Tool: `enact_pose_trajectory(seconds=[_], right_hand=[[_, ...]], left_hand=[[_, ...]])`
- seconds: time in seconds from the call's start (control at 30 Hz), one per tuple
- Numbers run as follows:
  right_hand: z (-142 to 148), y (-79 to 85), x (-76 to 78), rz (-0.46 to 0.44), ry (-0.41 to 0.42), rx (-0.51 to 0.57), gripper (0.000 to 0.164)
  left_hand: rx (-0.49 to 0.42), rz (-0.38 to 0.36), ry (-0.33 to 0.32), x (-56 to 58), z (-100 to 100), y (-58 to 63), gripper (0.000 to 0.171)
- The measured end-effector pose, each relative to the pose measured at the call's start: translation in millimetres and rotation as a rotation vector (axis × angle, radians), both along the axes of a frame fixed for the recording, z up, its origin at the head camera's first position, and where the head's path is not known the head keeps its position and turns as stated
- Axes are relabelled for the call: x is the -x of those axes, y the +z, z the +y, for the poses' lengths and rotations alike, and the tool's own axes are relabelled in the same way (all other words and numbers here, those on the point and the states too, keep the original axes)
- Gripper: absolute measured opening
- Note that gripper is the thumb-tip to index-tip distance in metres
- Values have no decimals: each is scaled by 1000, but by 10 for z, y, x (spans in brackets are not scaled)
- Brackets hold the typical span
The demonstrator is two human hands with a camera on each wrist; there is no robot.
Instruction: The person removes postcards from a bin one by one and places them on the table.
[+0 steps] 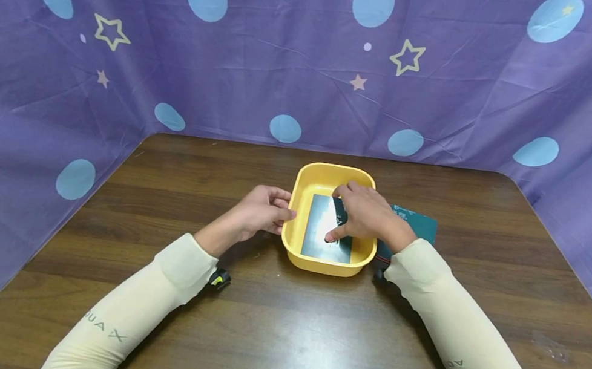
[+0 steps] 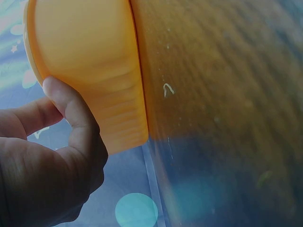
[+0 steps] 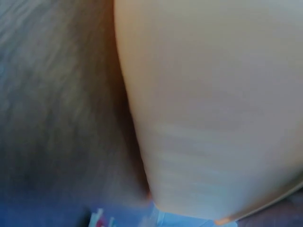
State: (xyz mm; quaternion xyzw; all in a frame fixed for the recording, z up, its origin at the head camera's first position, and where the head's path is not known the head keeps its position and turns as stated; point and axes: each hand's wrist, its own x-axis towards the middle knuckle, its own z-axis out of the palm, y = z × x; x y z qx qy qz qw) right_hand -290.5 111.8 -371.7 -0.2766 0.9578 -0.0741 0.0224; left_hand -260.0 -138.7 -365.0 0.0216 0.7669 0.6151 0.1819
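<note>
A yellow plastic basin (image 1: pixel 304 185) stands on the wooden table between both hands. My left hand (image 1: pixel 260 214) pinches its left rim, thumb over the edge; the left wrist view shows this hand (image 2: pixel 61 146) at the basin's wall (image 2: pixel 94 61). Inside the basin lies a flat dark green rectangular piece (image 1: pixel 318 229) with a glossy glare. My right hand (image 1: pixel 366 214) reaches over it, thumb and fingers spread apart, thumb tip on its face and fingers around its far edge. Its right part is hidden beneath that hand.
Another flat green piece (image 1: pixel 420 223) with pale print lies right of the basin, partly under the right forearm. A scrap of clear plastic (image 1: pixel 551 347) is farther right on the table (image 1: pixel 233 348). A purple patterned curtain (image 1: pixel 289 56) surrounds the table.
</note>
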Motion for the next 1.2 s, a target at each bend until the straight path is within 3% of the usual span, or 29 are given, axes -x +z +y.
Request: enact_pose_trajectory(seconds=[1.2], right_hand=[[-4,13,-8,-17,10,14,86]], left_hand=[[17,-3,2,-10,3,13,46]])
